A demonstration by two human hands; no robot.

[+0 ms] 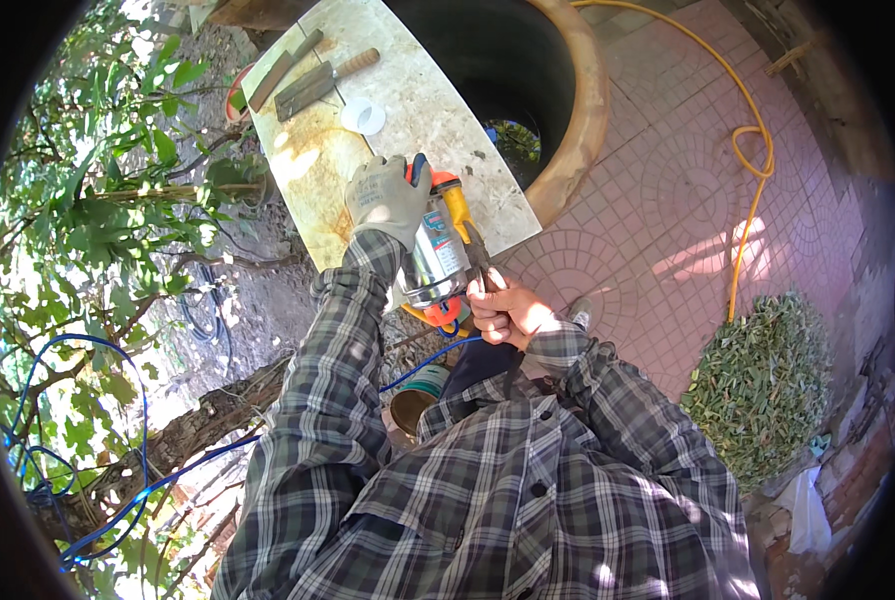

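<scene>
Outdoors, over a pale stone tabletop (423,120) beside a big clay pot (578,120), my gloved left hand (388,197) wraps the metal canister (436,262); bare right hand (503,312) fingers pinch its dark handle. It looks heavy, rigid, slick; best gripped around the body.

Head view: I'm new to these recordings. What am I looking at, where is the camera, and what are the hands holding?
A fisheye camera worn on the person's head looks down past a plaid shirt. The left hand, in a grey work glove, grips the top of a silvery cylindrical device with orange and yellow parts. The bare right hand holds its lower end, seemingly with a thin dark tool. Beyond lies a pale slab over a round well, bearing wood-handled tools and a white tape roll. A yellow hose crosses the paving.
</scene>
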